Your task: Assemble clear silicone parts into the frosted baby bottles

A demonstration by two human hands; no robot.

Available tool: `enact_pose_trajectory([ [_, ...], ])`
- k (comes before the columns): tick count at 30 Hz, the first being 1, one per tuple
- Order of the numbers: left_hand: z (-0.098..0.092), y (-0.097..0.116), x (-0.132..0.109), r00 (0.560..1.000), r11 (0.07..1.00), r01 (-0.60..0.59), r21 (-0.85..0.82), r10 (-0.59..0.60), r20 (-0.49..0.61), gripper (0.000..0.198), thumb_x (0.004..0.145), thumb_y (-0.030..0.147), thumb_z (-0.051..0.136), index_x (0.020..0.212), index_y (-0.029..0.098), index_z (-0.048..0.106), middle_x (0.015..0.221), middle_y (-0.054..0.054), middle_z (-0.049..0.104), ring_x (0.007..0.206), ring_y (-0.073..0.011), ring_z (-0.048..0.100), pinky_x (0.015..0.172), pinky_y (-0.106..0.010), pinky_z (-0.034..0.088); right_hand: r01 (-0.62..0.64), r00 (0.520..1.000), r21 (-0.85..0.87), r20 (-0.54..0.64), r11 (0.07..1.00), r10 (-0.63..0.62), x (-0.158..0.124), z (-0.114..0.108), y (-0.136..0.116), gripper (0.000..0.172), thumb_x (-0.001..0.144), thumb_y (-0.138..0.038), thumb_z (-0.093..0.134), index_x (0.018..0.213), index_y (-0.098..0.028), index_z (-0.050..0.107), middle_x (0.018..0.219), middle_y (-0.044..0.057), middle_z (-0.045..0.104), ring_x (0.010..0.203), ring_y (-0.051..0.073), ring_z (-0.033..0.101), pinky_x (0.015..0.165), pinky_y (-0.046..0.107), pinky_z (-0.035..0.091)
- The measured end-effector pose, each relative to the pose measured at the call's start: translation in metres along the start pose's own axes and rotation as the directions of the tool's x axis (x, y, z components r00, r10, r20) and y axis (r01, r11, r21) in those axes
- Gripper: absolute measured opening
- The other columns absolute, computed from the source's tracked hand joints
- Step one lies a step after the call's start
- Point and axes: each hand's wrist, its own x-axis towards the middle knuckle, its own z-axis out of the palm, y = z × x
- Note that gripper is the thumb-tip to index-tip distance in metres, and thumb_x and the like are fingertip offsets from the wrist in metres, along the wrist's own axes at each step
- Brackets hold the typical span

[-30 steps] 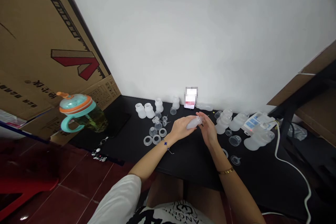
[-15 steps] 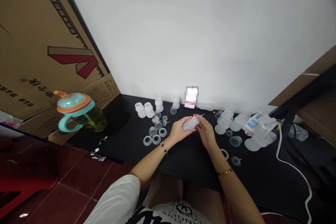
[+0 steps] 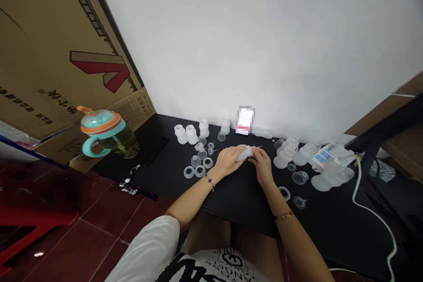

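Above the middle of the black table, my left hand is closed round a small translucent white baby bottle, which lies tilted with its neck toward the right. My right hand has its fingers pinched at the neck end, where a thin clear tip sticks out; the part under those fingers is mostly hidden. Left of my hands are white bottle bodies, clear domed caps and white collar rings. On the right side stand assembled bottles, with a clear cap and another ring nearby.
A phone-like lit screen leans on the wall. A teal-lidded jug and a dark tablet are at the left, beside a large cardboard box. A white device with a white cable lies right.
My left fingers now cover more of the bottle, which shows less of its body. My right fingers stay at its neck. The whole view has shifted slightly.
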Motion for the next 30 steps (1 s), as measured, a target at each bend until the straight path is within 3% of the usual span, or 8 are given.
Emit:
enact_pose_trajectory([
  [7, -0.002, 0.001, 0.002, 0.989, 0.982, -0.143, 0.127, 0.136, 0.063, 0.045, 0.099, 0.022, 0.048, 0.143, 0.017, 0.052, 0.139, -0.01, 0.065, 0.115, -0.0208, 0.067, 0.095, -0.035, 0.055, 0.128, 0.989, -0.224, -0.05, 0.966, -0.142, 0.002, 0.0, 0.004, 0.042, 0.075, -0.062, 0.075, 0.07, -0.021, 0.065, 0.069, -0.001, 0.059, 0.063, 0.015, 0.054, 0.052, 0.025, 0.048],
  [12, -0.004, 0.005, 0.001, 0.964, 0.926, -0.259, 0.275, 0.229, 0.137, 0.048, 0.099, 0.013, 0.044, 0.145, 0.021, 0.051, 0.143, -0.008, 0.062, 0.119, -0.0184, 0.064, 0.102, -0.035, 0.051, 0.12, 0.988, -0.306, -0.06, 0.944, -0.144, 0.004, -0.005, 0.008, 0.05, 0.078, -0.063, 0.071, 0.055, -0.021, 0.055, 0.053, -0.004, 0.05, 0.05, 0.013, 0.045, 0.046, 0.026, 0.039],
  [17, -0.002, 0.006, -0.001, 0.946, 0.86, -0.325, 0.393, 0.303, 0.118, 0.047, 0.1, 0.012, 0.046, 0.146, 0.021, 0.051, 0.147, -0.008, 0.059, 0.128, -0.0205, 0.058, 0.113, -0.04, 0.045, 0.076, 0.99, -0.358, -0.084, 0.931, -0.113, 0.002, -0.006, 0.01, 0.053, 0.082, -0.059, 0.068, 0.048, -0.022, 0.05, 0.043, -0.004, 0.046, 0.044, 0.013, 0.042, 0.045, 0.028, 0.034],
  [25, -0.002, 0.009, 0.0, 0.961, 0.918, -0.272, 0.29, 0.244, 0.13, 0.047, 0.1, 0.011, 0.045, 0.144, 0.025, 0.053, 0.143, -0.006, 0.062, 0.132, -0.0229, 0.057, 0.115, -0.045, 0.043, 0.07, 0.988, -0.448, -0.089, 0.891, -0.123, 0.001, -0.006, 0.011, 0.064, 0.085, -0.067, 0.061, 0.039, -0.026, 0.043, 0.035, -0.002, 0.041, 0.039, 0.014, 0.038, 0.046, 0.031, 0.033],
  [30, -0.001, 0.009, -0.002, 0.974, 0.964, -0.205, 0.171, 0.183, 0.136, 0.056, 0.097, 0.01, 0.047, 0.15, 0.028, 0.048, 0.143, -0.008, 0.061, 0.128, -0.0245, 0.059, 0.11, -0.044, 0.045, 0.134, 0.979, -0.622, -0.04, 0.771, -0.202, -0.001, -0.009, -0.001, 0.069, 0.09, -0.069, 0.052, 0.038, -0.026, 0.043, 0.036, -0.002, 0.04, 0.041, 0.016, 0.041, 0.051, 0.032, 0.034],
])
